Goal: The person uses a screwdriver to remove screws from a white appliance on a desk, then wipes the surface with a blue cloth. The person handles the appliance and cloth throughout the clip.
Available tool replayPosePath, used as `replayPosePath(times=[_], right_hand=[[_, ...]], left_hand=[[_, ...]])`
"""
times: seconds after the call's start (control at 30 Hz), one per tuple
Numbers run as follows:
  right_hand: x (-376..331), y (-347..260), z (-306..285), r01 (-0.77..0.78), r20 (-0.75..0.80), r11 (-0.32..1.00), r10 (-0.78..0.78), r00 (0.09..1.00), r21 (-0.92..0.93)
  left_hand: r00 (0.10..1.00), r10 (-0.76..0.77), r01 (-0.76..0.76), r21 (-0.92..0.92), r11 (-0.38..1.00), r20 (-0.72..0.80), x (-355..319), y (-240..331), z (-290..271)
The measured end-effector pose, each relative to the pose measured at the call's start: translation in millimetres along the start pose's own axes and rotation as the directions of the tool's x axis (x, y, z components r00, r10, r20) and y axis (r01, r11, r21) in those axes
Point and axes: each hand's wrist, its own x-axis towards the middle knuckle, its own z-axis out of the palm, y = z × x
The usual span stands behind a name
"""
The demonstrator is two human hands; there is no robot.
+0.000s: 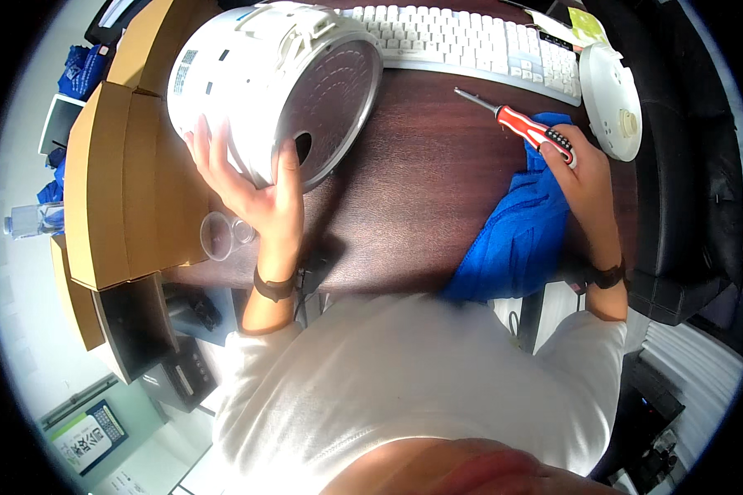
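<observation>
White drum (pixel 231 82), eleven o'clock on the bench (pixel 421 198), which could roll if your spread left hand (pixel 252 194) slips; red-and-white screwdriver (pixel 520 124), two o'clock, gripped in your right hand (pixel 586 169), which could snag the blue cloth (pixel 512 223).

1. White top (pixel 421 371), softly creased across the front.
2. Left hand (pixel 256 202): bare, with a dark left wristband (pixel 274 289).
3. Right hand (pixel 586 169): bare, with a similar dark right wristband (pixel 608 277).
4. Left sleeve (pixel 260 351) and right sleeve (pixel 594 342): white, ending short of the wristbands.
</observation>
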Motion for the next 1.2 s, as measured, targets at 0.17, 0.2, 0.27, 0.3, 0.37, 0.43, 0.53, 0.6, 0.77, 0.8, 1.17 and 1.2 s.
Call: replayPosePath(times=[0.17, 0.2, 0.27, 0.3, 0.37, 0.43, 0.53, 0.6, 0.77, 0.8, 1.17, 1.2], right_hand=[[5, -7, 4, -0.013, -0.046, 0.999, 0.011, 0.999, -0.046], [6, -7, 5, -0.021, -0.033, 0.997, 0.019, 0.999, -0.069], [6, -6, 7, -0.037, -0.008, 0.993, 0.036, 0.999, -0.114], [6, -6, 8, -0.037, -0.009, 0.992, 0.036, 0.999, -0.118], [6, -6, 8, -0.038, -0.011, 0.992, 0.037, 0.999, -0.123], [6, -3, 10, -0.021, -0.052, 0.994, 0.016, 0.999, -0.111], [5, -4, 9, -0.032, -0.053, 0.994, 0.026, 0.998, -0.107], [3, -6, 8, -0.029, -0.053, 0.996, 0.025, 0.998, -0.083], [-11, -12, -1, -0.050, -0.049, 0.991, 0.056, 0.997, 0.123], [-16, -15, -3, -0.063, -0.034, 0.981, 0.070, 0.997, 0.182], [-41, -23, -15, -0.164, 0.128, 0.873, 0.118, 0.985, 0.459], [-41, -23, -14, -0.147, 0.129, 0.873, 0.097, 0.987, 0.465]], left_hand=[[0.998, -0.006, 0.005, 0.014, 1.000, 0.056, 5, 6, -4], [0.998, -0.012, 0.011, 0.020, 1.000, 0.061, 6, 6, -5], [0.997, -0.022, 0.019, 0.032, 0.999, 0.072, 7, 5, -7], [0.996, -0.035, 0.033, 0.029, 0.999, 0.084, 7, 5, -8], [0.992, -0.060, 0.058, 0.025, 0.998, 0.109, 8, 5, -11], [0.989, -0.069, 0.071, -0.006, 0.997, 0.128, 10, 5, -15], [0.985, -0.087, 0.093, -0.035, 0.995, 0.149, 12, 5, -19], [0.989, -0.056, 0.060, -0.024, 0.998, 0.139, 12, 9, -23], [0.955, 0.271, -0.254, -0.140, 0.957, 0.117, 13, 27, -35], [0.892, 0.399, -0.363, -0.189, 0.912, 0.214, 17, 36, -40], [0.811, 0.001, 0.345, -0.480, 0.807, 0.585, 2, 44, 36], [0.802, 0.000, 0.360, -0.484, 0.798, 0.597, 1, 45, 37]])
